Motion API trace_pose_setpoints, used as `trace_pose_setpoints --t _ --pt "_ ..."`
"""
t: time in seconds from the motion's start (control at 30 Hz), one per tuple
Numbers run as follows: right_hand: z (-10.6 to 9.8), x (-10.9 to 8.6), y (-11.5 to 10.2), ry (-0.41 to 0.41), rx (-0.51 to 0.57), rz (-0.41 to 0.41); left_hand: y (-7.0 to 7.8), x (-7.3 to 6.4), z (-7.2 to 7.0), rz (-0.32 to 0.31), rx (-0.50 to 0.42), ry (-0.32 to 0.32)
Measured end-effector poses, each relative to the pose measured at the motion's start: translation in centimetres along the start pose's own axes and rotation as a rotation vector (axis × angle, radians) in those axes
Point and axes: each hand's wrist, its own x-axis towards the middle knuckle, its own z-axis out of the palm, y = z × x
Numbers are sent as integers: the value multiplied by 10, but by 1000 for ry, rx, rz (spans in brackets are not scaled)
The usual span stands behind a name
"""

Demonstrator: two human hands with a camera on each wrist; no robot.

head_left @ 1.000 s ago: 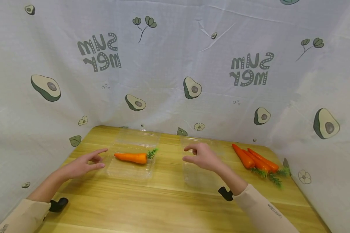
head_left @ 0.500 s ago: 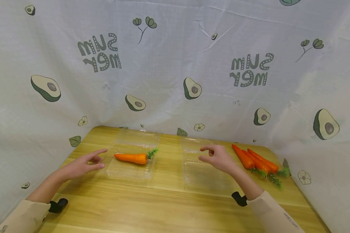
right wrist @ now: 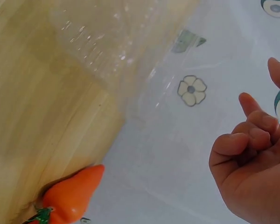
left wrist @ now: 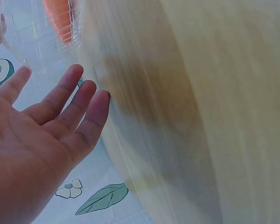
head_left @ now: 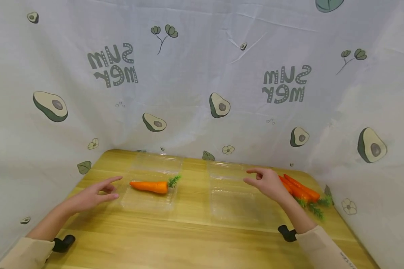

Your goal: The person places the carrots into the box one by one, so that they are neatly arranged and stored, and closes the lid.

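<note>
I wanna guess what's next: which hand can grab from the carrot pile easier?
Probably the right hand: it's empty and near the carrot pile. The left hand is farther away, beside a clear box.

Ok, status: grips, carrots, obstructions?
Left grip empty, beside left tray. Right grip empty, near carrot pile. One carrot in left tray. No obstruction seen.

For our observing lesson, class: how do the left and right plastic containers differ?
The left container holds one carrot; no carrot shows in the right container. The left hand is beside the left container, while the right hand hides part of the right container's right side in the head view. Both are clear plastic and lie open on the wooden table.
</note>
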Motion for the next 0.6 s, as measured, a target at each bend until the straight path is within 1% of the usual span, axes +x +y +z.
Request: trace_pose_setpoints --t 0.17,0.3,0.47,0.5,0.6 --pt "-8 1 12 36 -30 18 0 2 -1 7 1 2" --pt "-13 1 21 62 -34 36 1 2 -1 17 -1 7" --pt "-14 -2 30 67 -30 43 0 -2 -1 6 -6 6" --pt "-14 -2 32 63 -26 51 0 -2 -1 -1 -8 7" --pt "-16 -3 39 68 -18 78 1 -2 -1 8 -6 1"
